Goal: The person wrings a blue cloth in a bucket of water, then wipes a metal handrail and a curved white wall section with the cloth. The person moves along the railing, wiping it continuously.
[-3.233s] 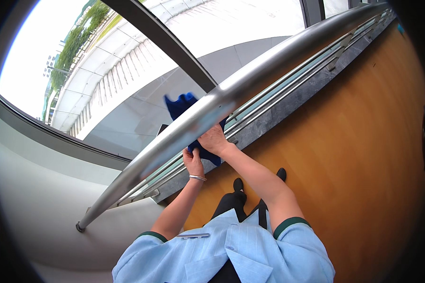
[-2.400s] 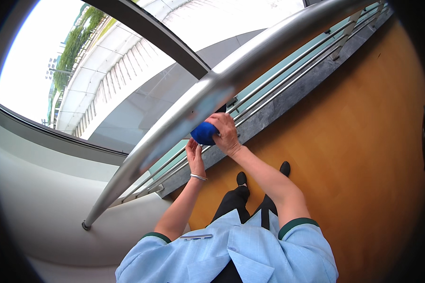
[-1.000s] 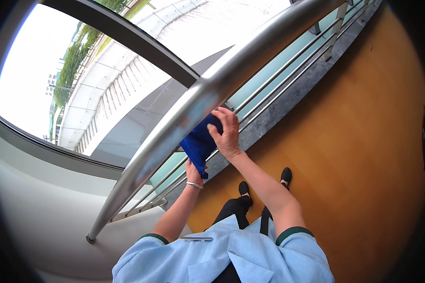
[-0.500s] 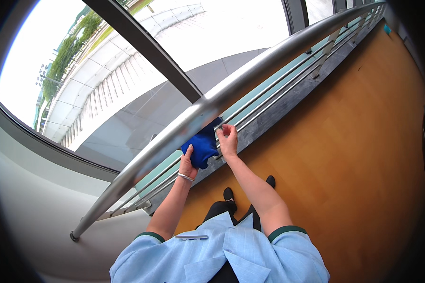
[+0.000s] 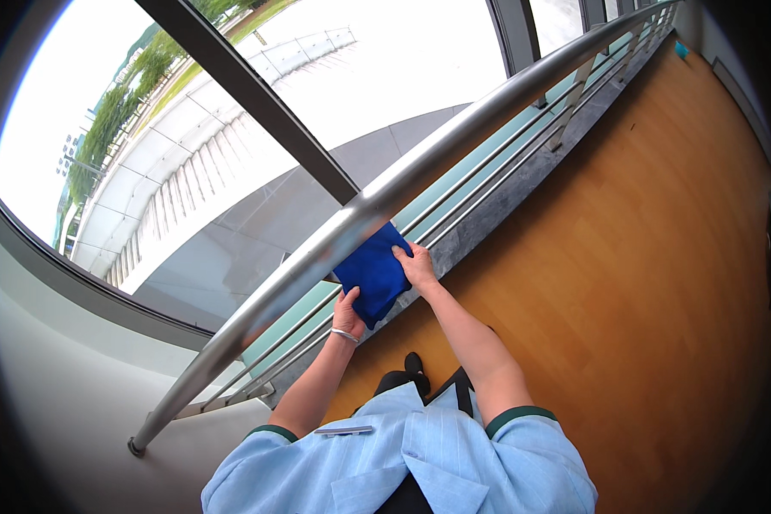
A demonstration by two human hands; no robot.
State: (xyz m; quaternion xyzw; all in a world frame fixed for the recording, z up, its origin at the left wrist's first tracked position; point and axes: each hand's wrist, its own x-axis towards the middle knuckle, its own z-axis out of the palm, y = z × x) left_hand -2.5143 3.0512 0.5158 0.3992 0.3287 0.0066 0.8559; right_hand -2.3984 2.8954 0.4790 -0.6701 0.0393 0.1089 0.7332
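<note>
A blue cloth [image 5: 373, 276] is stretched between my two hands, just on my side of a thick metal handrail [image 5: 394, 190]. Its upper left part passes behind the rail and is hidden there. My left hand [image 5: 347, 313], with a silver bangle at the wrist, grips the cloth's lower left edge, thumb on top. On the right edge, my right hand [image 5: 415, 265] pinches the cloth between thumb and fingers. The cloth hangs fairly flat, with a few folds low down.
Thinner metal bars [image 5: 488, 180] run below the handrail, fixed to posts [image 5: 577, 96]. Large windows with a dark frame [image 5: 257, 94] stand beyond it. A grey stone ledge [image 5: 497, 199] borders the wooden floor [image 5: 625, 283]. A small teal object [image 5: 681, 50] lies far right.
My right hand, earlier lifted at the cloth's upper edge, now holds its right side. The bunched cloth has been spread wider and flatter. The view has shifted slightly.
</note>
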